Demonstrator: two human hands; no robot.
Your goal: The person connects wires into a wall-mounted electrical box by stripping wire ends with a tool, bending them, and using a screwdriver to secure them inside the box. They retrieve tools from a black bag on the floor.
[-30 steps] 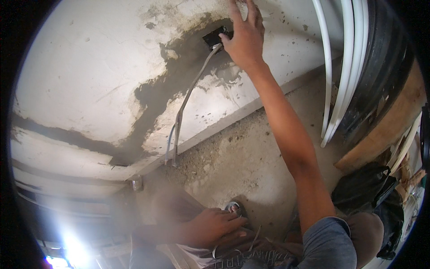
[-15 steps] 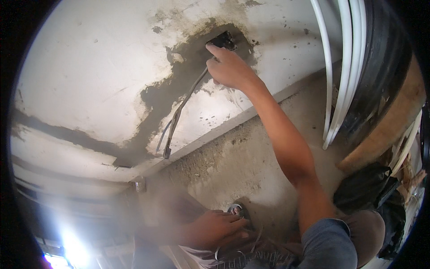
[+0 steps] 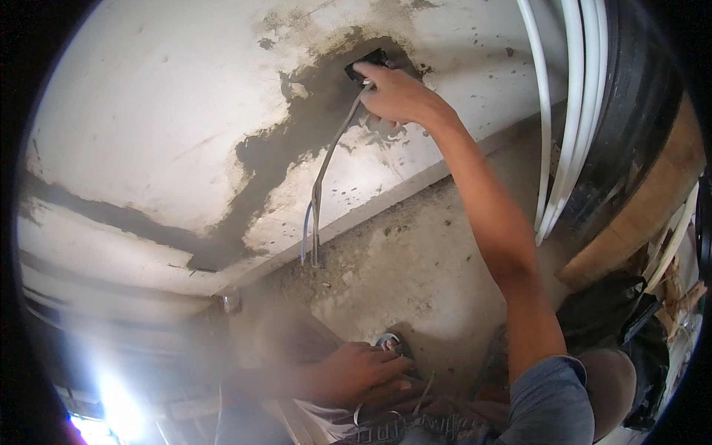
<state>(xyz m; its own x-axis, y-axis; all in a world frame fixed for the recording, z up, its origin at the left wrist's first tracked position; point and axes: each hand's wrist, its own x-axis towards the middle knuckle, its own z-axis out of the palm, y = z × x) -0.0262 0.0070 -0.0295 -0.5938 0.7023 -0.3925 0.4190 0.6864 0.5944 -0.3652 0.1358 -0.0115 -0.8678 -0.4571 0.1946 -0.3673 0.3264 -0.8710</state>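
Observation:
My right hand [image 3: 404, 96] reaches up to the wall, its index finger extended into a dark square wall box [image 3: 365, 62]. The other fingers are curled, and a grey electrical cable [image 3: 331, 152] runs down from between my thumb and index finger. The cable's lower end hangs loose past the wall's foot, with a blue wire [image 3: 305, 230] split off beside it. Whether the cable's upper end enters the box is hidden by my hand. My left hand [image 3: 363, 373] rests on my lap, fingers stretched loosely and holding nothing.
Grey mortar [image 3: 259, 178] surrounds the box and runs down the white wall [image 3: 163, 111]. At the right hang white tubes [image 3: 575, 111] beside a large black coil [image 3: 630, 126]. Black bags [image 3: 604, 311] lie below them. My sandalled foot [image 3: 391, 343] stands on the dusty concrete floor [image 3: 415, 259].
My right hand has moved slightly right and up, its index finger still at the box. The cable's hanging end has swung right, and the blue wire shows more clearly. My left hand stays put.

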